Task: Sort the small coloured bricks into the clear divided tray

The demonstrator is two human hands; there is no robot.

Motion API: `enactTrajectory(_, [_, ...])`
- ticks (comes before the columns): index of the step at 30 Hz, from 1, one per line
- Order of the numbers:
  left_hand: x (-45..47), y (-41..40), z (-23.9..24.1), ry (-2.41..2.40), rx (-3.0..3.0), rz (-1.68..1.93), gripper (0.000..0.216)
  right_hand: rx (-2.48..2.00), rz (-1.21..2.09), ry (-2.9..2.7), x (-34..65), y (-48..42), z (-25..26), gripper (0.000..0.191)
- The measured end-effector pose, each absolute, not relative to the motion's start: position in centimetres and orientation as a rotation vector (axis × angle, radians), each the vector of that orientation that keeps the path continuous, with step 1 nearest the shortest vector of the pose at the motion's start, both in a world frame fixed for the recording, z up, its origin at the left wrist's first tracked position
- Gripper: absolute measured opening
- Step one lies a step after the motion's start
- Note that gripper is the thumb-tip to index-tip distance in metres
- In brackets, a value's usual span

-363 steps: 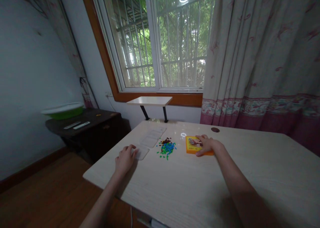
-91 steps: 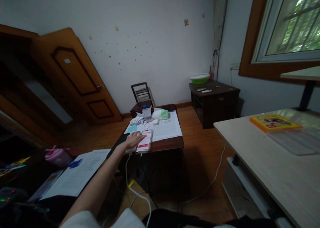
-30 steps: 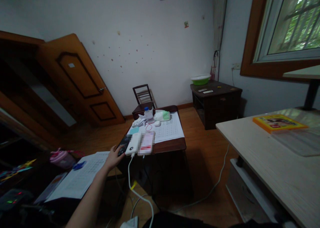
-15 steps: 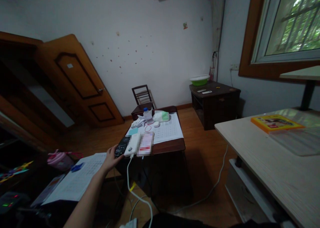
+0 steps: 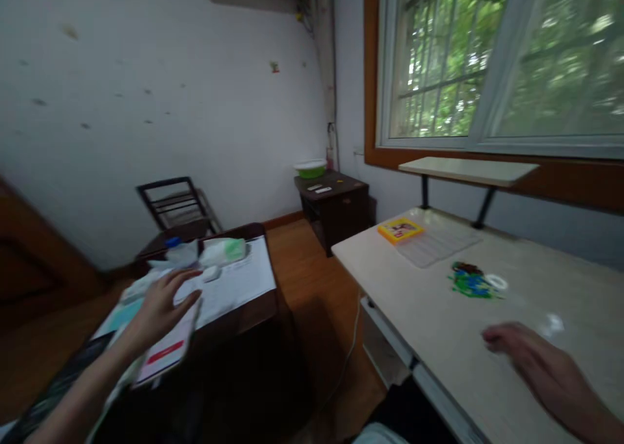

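Note:
My left hand (image 5: pixel 166 304) is over the small dark table, thumb and fingers apart with nothing between them. Beneath it lies a phone (image 5: pixel 168 350) with a pale screen and a red bar, partly covered by the hand. A small white case (image 5: pixel 211 274) sits just past the fingertips. My right hand (image 5: pixel 541 363) is above the pale desk (image 5: pixel 439 340), blurred, its fingers bent downward; whether they hold anything is not visible. Farther along the desk is a pile of small green and blue pieces (image 5: pixel 472 285), with a white ring (image 5: pixel 496 282) beside it.
An orange-yellow box (image 5: pixel 400 230) and a clear plastic sheet (image 5: pixel 436 246) lie on the desk, below a raised shelf (image 5: pixel 468 169). Paper sheets (image 5: pixel 253 268) and a soft white-green pack (image 5: pixel 223 251) are on the dark table. Behind stand a chair (image 5: pixel 178 203) and a cabinet (image 5: pixel 336 200).
The view has swung right, showing more of the desk and window. My left hand has left the dark phone's edge and is over the pale-screened phone. My right hand has come into view.

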State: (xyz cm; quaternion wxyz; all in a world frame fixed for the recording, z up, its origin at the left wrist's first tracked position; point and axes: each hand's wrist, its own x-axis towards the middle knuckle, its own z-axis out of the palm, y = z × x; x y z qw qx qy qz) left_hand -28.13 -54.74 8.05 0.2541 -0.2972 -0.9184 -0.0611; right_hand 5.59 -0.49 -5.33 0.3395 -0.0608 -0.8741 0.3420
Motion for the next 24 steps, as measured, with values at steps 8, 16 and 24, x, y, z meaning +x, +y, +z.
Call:
enactTrajectory(8, [-23.2, -24.2, 8.1, -2.122, -2.042, -0.445, 0.027, -0.412, 0.785, -2.466, 11.3, 0.5, -1.9, 0.031])
enactTrajectory(16, [-14.4, -3.2, 1.6, -1.954, -2.369, -0.753, 0.033, -0.883, 0.766, -2.269, 19.7, 4.6, -3.2, 0.039])
enactTrajectory(24, [-12.8, 3.4, -1.5, -2.053, -1.987, -0.773, 0.037, -0.987, 0.785, -2.050, 21.3, 5.6, -3.3, 0.043])
